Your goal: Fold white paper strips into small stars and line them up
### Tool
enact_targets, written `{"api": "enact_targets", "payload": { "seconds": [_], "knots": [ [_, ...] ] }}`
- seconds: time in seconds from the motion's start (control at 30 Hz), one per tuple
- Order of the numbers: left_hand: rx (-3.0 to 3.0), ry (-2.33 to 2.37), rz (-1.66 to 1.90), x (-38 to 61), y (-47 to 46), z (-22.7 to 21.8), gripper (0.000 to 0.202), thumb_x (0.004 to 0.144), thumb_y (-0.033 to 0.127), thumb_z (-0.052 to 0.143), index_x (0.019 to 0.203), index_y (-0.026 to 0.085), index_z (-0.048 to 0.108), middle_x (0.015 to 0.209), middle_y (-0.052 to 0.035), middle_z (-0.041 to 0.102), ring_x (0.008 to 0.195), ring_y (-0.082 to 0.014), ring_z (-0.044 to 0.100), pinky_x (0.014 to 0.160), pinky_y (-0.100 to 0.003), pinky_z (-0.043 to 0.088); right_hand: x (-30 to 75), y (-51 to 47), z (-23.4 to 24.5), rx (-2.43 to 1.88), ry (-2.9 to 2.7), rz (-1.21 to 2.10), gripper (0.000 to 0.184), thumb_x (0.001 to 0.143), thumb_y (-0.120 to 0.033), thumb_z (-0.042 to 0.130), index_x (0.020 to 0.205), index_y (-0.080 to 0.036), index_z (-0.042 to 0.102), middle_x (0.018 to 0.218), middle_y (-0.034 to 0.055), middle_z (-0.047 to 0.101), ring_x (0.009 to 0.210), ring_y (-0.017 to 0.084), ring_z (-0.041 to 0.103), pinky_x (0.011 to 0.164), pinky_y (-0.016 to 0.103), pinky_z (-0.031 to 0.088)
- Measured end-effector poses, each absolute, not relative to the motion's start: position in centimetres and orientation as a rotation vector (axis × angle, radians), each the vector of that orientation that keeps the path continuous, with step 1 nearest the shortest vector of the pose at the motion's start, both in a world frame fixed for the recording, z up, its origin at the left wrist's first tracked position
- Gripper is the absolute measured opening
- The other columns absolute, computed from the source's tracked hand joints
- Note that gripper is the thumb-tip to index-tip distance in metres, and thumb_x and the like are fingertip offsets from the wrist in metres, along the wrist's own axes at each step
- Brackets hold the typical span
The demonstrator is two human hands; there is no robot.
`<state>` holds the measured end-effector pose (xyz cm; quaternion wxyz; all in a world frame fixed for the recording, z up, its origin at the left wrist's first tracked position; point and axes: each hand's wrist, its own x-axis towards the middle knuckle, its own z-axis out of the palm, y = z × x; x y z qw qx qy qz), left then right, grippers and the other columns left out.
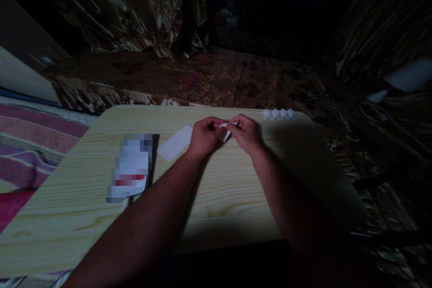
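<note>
Both hands meet over the middle of a light wooden table [84,198]. My left hand [204,136] and my right hand [245,133] pinch a small folded piece of white paper [226,129] between their fingertips, just above the tabletop. A flat white sheet of paper [174,143] lies just left of my left hand. Several small folded white paper shapes [278,114] stand in a row at the table's far edge, to the right of my right hand.
A blurred card or booklet [131,172] lies on the table's left part. A patterned brown cloth [189,76] covers the floor behind the table. A striped pink fabric [30,144] lies at the left. White cables [378,112] sit at the right in the dark.
</note>
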<state>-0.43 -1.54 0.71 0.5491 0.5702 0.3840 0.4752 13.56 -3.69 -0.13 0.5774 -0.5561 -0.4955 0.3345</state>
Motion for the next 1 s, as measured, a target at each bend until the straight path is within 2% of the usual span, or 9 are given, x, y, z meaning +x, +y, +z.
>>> {"api": "enact_targets", "payload": {
  "seconds": [0.37, 0.43, 0.57, 0.6, 0.7, 0.77, 1.0],
  "knots": [
    [1.355, 0.964, 1.157, -0.41, -1.49, 0.55, 0.022, 0.065, 0.028, 0.073, 0.081, 0.014, 0.073, 0.064, -0.0017, 0.067, 0.051, -0.0102, 0.053, 0.049, -0.022, 0.039, 13.42, -3.67, -0.15, -1.298, -1.187, 0.774, 0.016, 0.07, -0.033, 0.066, 0.073, -0.019, 0.058, 0.055, -0.0051, 0.052, 0.05, 0.01, 0.047, 0.047, 0.022, 0.035],
    [1.341, 0.965, 1.17, -0.41, -1.51, 0.63, 0.021, 0.065, 0.027, 0.073, 0.081, 0.014, 0.073, 0.064, -0.0015, 0.066, 0.051, -0.0101, 0.053, 0.049, -0.021, 0.039, 13.33, -3.7, 0.03, -1.265, -1.158, 0.816, 0.019, 0.069, -0.032, 0.068, 0.079, -0.019, 0.057, 0.059, -0.005, 0.055, 0.051, 0.01, 0.049, 0.047, 0.021, 0.036],
    [1.289, 0.98, 1.215, -0.5, -1.42, 0.79, 0.024, 0.064, 0.028, 0.074, 0.084, 0.014, 0.073, 0.066, -0.0016, 0.067, 0.054, -0.0106, 0.055, 0.052, -0.022, 0.043, 13.48, -3.72, 0.4, -1.167, -1.07, 0.976, 0.044, 0.066, -0.031, 0.071, 0.105, -0.021, 0.054, 0.072, -0.0038, 0.065, 0.055, 0.01, 0.053, 0.048, 0.021, 0.039],
    [1.273, 0.979, 1.229, -0.54, -1.37, 0.8, 0.025, 0.064, 0.028, 0.074, 0.086, 0.015, 0.073, 0.066, -0.0015, 0.067, 0.054, -0.0107, 0.055, 0.053, -0.023, 0.043, 13.58, -3.72, 0.45, -1.162, -1.085, 1.015, 0.041, 0.067, -0.033, 0.071, 0.102, -0.02, 0.055, 0.071, -0.0029, 0.065, 0.055, 0.01, 0.054, 0.048, 0.021, 0.04],
    [1.256, 0.966, 1.255, -0.62, -1.22, 0.75, 0.028, 0.064, 0.028, 0.075, 0.088, 0.015, 0.073, 0.066, -0.0009, 0.066, 0.055, -0.0104, 0.055, 0.054, -0.023, 0.044, 13.81, -3.75, 0.5, -1.199, -1.138, 1.054, 0.023, 0.07, -0.036, 0.068, 0.08, -0.017, 0.059, 0.063, -0.0015, 0.063, 0.052, 0.01, 0.053, 0.048, 0.021, 0.039],
    [1.265, 0.958, 1.26, -0.62, -1.16, 0.65, 0.028, 0.064, 0.029, 0.075, 0.088, 0.015, 0.073, 0.066, -0.0007, 0.065, 0.054, -0.0101, 0.054, 0.054, -0.023, 0.044, 13.84, -3.77, 0.48, -1.237, -1.134, 1.035, 0.022, 0.07, -0.036, 0.068, 0.07, -0.018, 0.057, 0.058, -0.002, 0.061, 0.049, 0.008, 0.05, 0.047, 0.021, 0.037],
    [1.272, 0.949, 1.269, -0.53, -0.97, 0.15, 0.027, 0.065, 0.029, 0.075, 0.087, 0.015, 0.073, 0.066, -0.0003, 0.064, 0.054, -0.0097, 0.054, 0.055, -0.022, 0.044, 13.6, -3.88, 0.5, -1.243, -1.119, 1.006, 0.022, 0.069, -0.035, 0.067, 0.067, -0.018, 0.054, 0.054, -0.0035, 0.059, 0.047, 0.008, 0.049, 0.046, 0.02, 0.035]
  ]
}}
